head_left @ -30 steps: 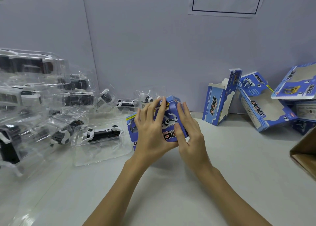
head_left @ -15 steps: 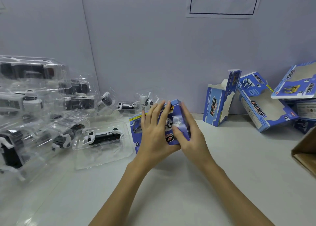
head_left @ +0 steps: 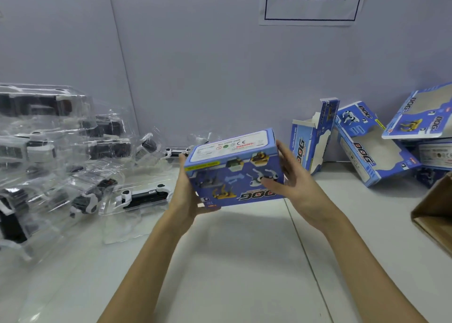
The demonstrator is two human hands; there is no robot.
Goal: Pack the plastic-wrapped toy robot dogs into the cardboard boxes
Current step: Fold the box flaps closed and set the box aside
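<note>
Box (head_left: 234, 168) of blue card is gripped at both ends by left hand (head_left: 188, 195) and right hand (head_left: 291, 183), lifted off table (head_left: 244, 261), probably for setting aside; wrapped dogs (head_left: 144, 196) are left piled nearby.

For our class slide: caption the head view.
Both hands, left and right, hold a closed blue toy box above the table.
</note>
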